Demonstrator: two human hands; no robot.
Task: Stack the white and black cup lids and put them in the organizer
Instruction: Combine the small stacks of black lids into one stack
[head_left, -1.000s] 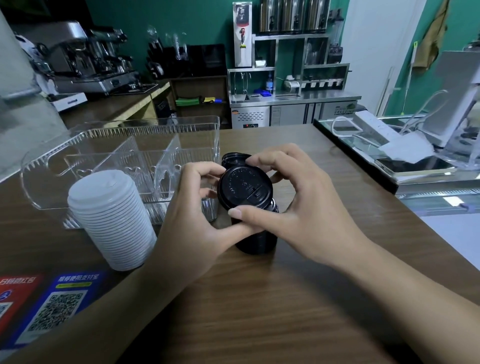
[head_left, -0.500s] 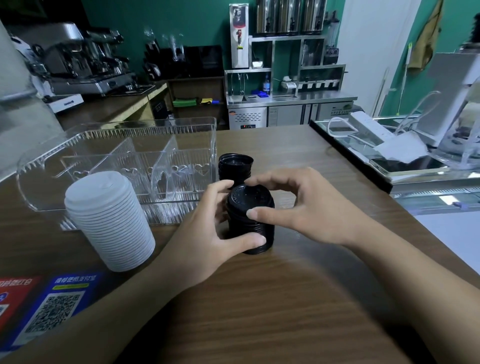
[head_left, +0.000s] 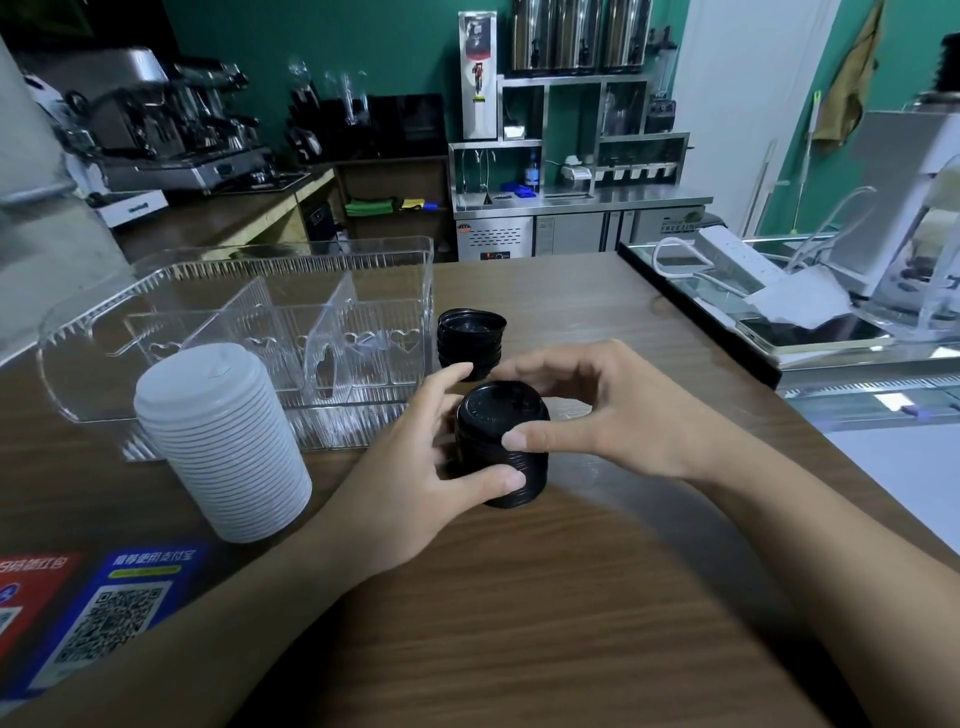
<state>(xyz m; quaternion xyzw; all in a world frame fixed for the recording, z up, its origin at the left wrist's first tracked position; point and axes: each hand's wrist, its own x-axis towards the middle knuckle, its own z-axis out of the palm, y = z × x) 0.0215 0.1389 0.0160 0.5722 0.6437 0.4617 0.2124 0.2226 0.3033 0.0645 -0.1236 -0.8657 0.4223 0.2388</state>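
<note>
— Behind the wooden counter (head_left: 519, 623) the coffee machines sat untouched; what had we changed a second earlier?

— We had been holding 1 black lid tilted up toward us over the near black stack (head_left: 501, 447). By this moment we had seated it flat on top, so the stack stood upright on the counter with that lid as its cap.

— And our hands?

— Both were wrapped around that stack. Our left hand (head_left: 415, 467) curled round its left side, thumb pressed low on the front; our right hand (head_left: 597, 410) pinched the upper rim between thumb and fingers. Neither held anything else.

— Where did the rest stand?

— The second black stack (head_left: 470, 340), shorter, sat just behind, apart from our fingers as far as we could tell. The white lid stack (head_left: 223, 441) stood at the left, just in front of the clear organizer (head_left: 249, 291), whose 3 compartments looked bare of lids.

— So how far along were we?

— We judged the white lids done, the black ones still in 2 piles needing to be joined, and nothing yet placed in the organizer.
</note>
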